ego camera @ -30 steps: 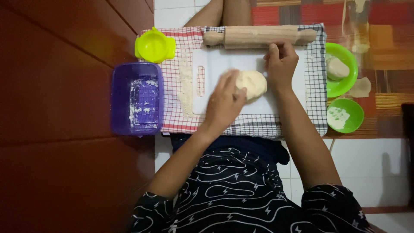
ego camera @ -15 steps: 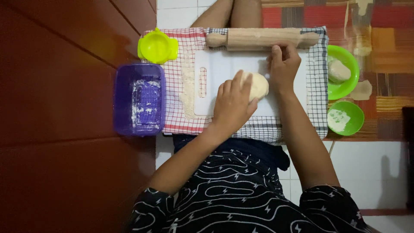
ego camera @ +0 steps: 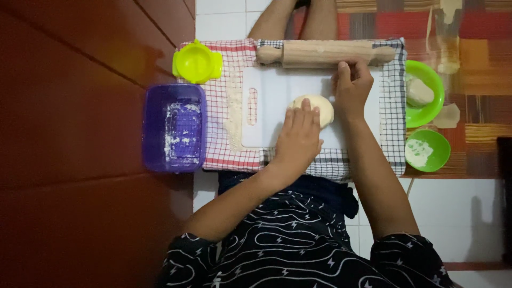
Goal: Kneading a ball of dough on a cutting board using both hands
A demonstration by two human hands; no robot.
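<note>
Both hands work mid-board: the left hand (ego camera: 298, 136) lies flat, fingers together, pressing the dough ball (ego camera: 314, 109), while the right hand (ego camera: 352, 88), fingers loosely curled and gripping nothing, steadies the white cutting board (ego camera: 277, 90).

Left hand (ego camera: 298, 140): palm down, fingers together and stretched forward, flat.
Left arm: bare forearm angled in from lower left, elbow bent.
Right hand (ego camera: 352, 88): fingers curled, knuckles up, beside the left hand.
Right arm: bare forearm nearly straight, reaching forward.
</note>
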